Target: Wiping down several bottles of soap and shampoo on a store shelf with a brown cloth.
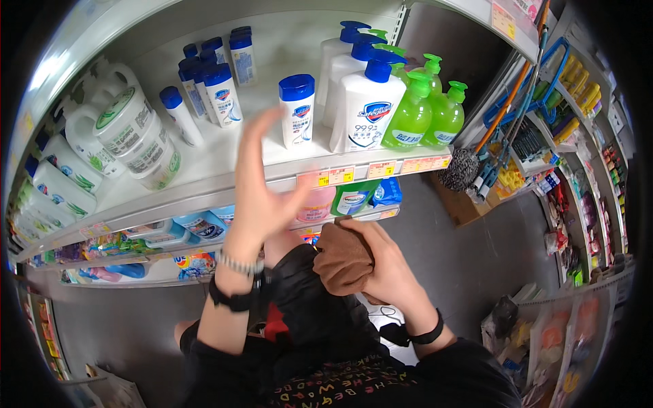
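Observation:
My left hand (268, 196) is raised in front of the shelf edge, thumb and fingers spread with nothing between them. Its blurred fingertips come close to a white Safeguard bottle with a blue cap (297, 115), which stands upright near the shelf front. A crumpled brown cloth (343, 260) is bunched in my right hand (390, 262), lower down and in front of my body. Just right of the single bottle are large white Safeguard pump bottles (367, 109). Green pump bottles (412, 115) stand beside those.
Smaller blue-capped bottles (222, 97) and stacked white tubs (135, 132) occupy the shelf's left part. Price tags line the white shelf edge (275, 176). Below sit a pink container (317, 204) and a green bottle (354, 196). Mops (459, 168) hang at the right, above a cardboard box (461, 206).

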`<state>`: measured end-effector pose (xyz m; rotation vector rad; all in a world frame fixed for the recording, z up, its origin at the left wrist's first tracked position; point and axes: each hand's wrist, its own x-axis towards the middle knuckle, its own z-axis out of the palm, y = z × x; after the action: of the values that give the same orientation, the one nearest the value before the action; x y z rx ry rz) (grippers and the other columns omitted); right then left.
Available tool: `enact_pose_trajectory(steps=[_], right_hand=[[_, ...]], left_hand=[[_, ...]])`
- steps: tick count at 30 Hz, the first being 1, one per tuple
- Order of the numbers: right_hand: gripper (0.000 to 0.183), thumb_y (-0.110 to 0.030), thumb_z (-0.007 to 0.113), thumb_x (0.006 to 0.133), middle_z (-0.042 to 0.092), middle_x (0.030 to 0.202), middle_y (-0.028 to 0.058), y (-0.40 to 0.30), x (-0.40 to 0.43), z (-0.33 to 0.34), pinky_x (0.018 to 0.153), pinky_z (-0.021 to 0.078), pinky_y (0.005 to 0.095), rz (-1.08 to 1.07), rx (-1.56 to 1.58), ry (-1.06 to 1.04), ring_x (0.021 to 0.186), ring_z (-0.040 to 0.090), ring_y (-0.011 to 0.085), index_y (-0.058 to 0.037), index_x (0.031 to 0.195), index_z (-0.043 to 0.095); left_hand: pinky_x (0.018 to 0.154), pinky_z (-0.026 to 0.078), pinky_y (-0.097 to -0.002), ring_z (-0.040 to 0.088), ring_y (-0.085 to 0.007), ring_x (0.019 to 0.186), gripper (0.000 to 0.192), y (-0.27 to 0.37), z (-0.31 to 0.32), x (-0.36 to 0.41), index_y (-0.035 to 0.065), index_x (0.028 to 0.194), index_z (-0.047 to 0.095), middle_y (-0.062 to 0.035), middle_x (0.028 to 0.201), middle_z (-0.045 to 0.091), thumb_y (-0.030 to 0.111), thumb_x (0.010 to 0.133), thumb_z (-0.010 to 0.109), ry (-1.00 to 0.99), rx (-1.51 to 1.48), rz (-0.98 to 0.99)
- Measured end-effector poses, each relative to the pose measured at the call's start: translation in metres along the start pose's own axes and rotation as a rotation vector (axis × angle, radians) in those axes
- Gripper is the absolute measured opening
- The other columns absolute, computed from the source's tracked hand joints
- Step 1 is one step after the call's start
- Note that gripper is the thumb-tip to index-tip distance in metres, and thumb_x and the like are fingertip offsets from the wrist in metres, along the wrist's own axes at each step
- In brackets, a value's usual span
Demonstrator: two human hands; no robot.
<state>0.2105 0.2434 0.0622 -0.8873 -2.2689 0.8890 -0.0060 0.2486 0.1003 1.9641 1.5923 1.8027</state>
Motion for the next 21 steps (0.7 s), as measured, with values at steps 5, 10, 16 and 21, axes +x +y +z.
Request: enact_pose_trajectory(steps=[5,10,16,21], right_hand=[[0.082,-0.014,0.080,0.054,0.046,0.118,0.0163,-0.054,0.019,-0.011,0.086,0.0451,0.0404,-0.054,0.102,-0.150,0.109,0.048,0.0381,-0.0061,0.124,0.038],[0.064,-0.008,0.072,0.061,0.046,0.115,0.0140,-0.086,0.023,-0.020,0.088,0.0414,0.0401,-0.341,-0.235,-0.254,0.108,0.046,0.0367,-0.0058,0.119,0.045],[0.015,-0.009,0.061,0.065,0.054,0.080,0.0069,-0.136,0.019,-0.045,0.066,0.0456,0.0310,-1.033,-0.088,-0.180,0.072,0.055,0.0225,-0.0056,0.079,0.055],[0.025,-0.021,0.060,0.083,0.061,0.091,0.0186,-0.163,-0.011,-0.058,0.075,0.0494,0.0346,-1.051,0.001,-0.184,0.083,0.059,0.0290,-0.0008,0.099,0.063]], left_hand=[[0.103,0.032,-0.0363,0.041,-0.0259,0.124,0.091,0.013,-0.016,-0.100,0.0049,0.138,0.029,-0.0139,0.135,0.040,0.018,0.064,0.080,-0.452,-0.359,-0.333],[0.091,0.042,-0.0318,0.052,-0.0183,0.106,0.056,0.011,-0.041,-0.154,-0.0007,0.121,0.047,-0.0111,0.114,0.055,0.012,0.073,0.073,-0.232,-0.558,-0.652],[0.083,0.044,-0.0269,0.055,-0.0133,0.095,0.038,-0.001,-0.070,-0.198,-0.0003,0.112,0.049,-0.0086,0.102,0.059,0.010,0.080,0.067,0.098,-0.466,-0.840],[0.083,0.044,-0.0264,0.055,-0.0135,0.096,0.037,0.011,-0.071,-0.194,0.0000,0.112,0.048,-0.0086,0.103,0.059,0.007,0.081,0.065,0.188,-0.512,-0.849]])
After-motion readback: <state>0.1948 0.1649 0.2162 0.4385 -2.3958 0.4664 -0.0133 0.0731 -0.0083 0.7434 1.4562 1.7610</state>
